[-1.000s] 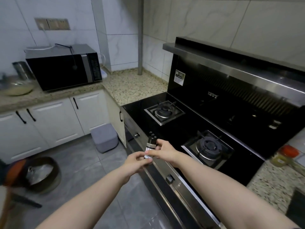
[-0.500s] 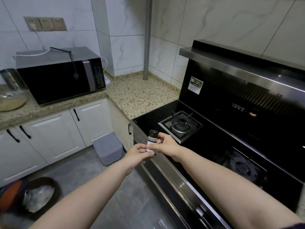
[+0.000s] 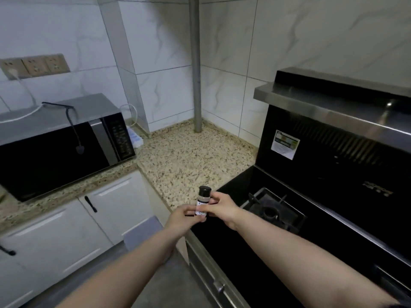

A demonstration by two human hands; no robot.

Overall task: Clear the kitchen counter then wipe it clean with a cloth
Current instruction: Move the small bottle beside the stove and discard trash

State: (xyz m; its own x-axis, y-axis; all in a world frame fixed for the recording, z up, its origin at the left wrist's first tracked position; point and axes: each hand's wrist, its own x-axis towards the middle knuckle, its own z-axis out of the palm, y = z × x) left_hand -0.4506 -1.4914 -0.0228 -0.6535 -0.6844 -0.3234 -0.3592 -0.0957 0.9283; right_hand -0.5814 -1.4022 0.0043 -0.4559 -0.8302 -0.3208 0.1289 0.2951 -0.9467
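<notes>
Since a second ago both hands have carried the bottle leftward, from over the stove front to the speckled worktop (image 3: 189, 161) corner's front edge beside the stove (image 3: 273, 212). Left hand (image 3: 181, 220) pinches the small black-capped bottle (image 3: 202, 202) low; right hand (image 3: 222, 207) grips its middle, upright, clear of the worktop.

The speckled counter (image 3: 191, 161) lies bare from its near edge to the far corner, giving open passage. A microwave (image 3: 64, 143) blocks its left side, a pipe (image 3: 196, 85) stands at the far corner, and the stove's (image 3: 311, 174) black wall bounds the right.
</notes>
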